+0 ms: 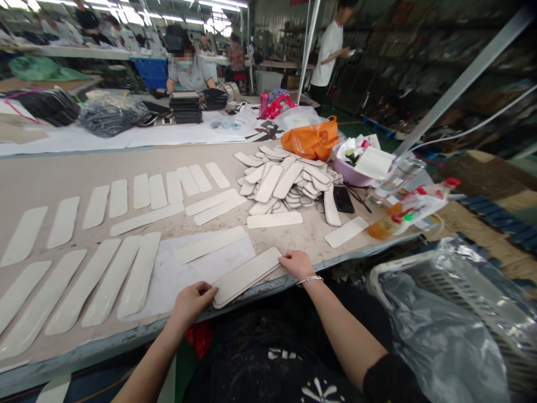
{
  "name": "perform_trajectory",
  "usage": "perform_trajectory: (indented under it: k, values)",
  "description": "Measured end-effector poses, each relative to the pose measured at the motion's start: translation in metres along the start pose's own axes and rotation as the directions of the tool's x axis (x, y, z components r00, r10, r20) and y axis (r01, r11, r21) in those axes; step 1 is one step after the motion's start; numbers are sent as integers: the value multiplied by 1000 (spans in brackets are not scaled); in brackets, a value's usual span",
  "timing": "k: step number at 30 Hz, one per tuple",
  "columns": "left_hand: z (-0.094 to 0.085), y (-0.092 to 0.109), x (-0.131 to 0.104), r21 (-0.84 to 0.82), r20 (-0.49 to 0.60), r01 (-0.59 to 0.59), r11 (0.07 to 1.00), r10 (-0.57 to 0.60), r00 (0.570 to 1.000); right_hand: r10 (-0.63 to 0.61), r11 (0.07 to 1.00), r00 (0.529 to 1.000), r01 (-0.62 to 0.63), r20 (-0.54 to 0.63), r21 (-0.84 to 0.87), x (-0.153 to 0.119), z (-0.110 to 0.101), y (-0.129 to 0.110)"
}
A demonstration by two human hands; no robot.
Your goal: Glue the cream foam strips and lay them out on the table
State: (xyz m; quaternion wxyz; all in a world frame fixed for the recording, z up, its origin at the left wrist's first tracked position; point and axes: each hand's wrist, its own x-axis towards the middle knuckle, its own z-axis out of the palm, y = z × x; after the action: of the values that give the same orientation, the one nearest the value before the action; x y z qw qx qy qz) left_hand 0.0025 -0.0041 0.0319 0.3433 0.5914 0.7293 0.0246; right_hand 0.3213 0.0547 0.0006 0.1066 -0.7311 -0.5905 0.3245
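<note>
My left hand [193, 302] pinches the left end of a long white strip [247, 275] at the table's front edge. The strip's right end is held between the thumb and fingers of my right hand [297, 264]. A second layer shows along the strip's lower edge. Just behind it, another strip [213, 244] lies on a white sheet [168, 263]. Several similar strips [100, 280] are laid out in rows on the left. A heap of dark-edged white strips [285, 179] sits farther back, right of centre.
An orange bag [312, 140], a purple basin [356, 174], a black phone [343, 200] and bottles [384, 225] stand at the right. A plastic-lined crate [440, 313] is beside me. Across the table a masked person [191, 73] works near black stacks [185, 106].
</note>
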Motion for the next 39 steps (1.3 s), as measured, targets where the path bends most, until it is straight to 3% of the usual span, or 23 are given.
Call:
perform_trajectory:
  k: [15, 18, 23, 25, 29, 31, 35, 39]
  values:
    - [4, 7, -5, 18, -100, 13, 1000, -11, 995, 14, 997, 999, -11, 39, -70, 0, -1, -5]
    - [5, 5, -9, -16, -164, 17, 1000, -20, 986, 19, 997, 999, -16, 42, -78, 1, -1, -5]
    - [12, -4, -29, -80, -266, -76, 994, 52, 963, 19, 997, 999, -16, 41, -79, -1, -1, -5]
    - [16, -9, -38, -113, -235, -35, 993, 8, 972, 18, 997, 999, -14, 43, -80, -1, -1, -5]
    - [20, -15, -50, -272, -26, 84, 959, -94, 995, 16, 996, 999, -12, 42, -88, -2, -2, -7]
    - [20, -12, -52, -183, -38, 70, 981, -79, 996, 13, 996, 999, -9, 38, -90, -2, -2, -7]
    - [17, 1, -48, 201, -206, -9, 980, 51, 977, 8, 996, 1000, -6, 27, -84, -3, -1, -5]
    - [16, 4, -34, 243, -290, -125, 962, 196, 937, 25, 996, 1000, -24, 8, -83, -1, 2, -3]
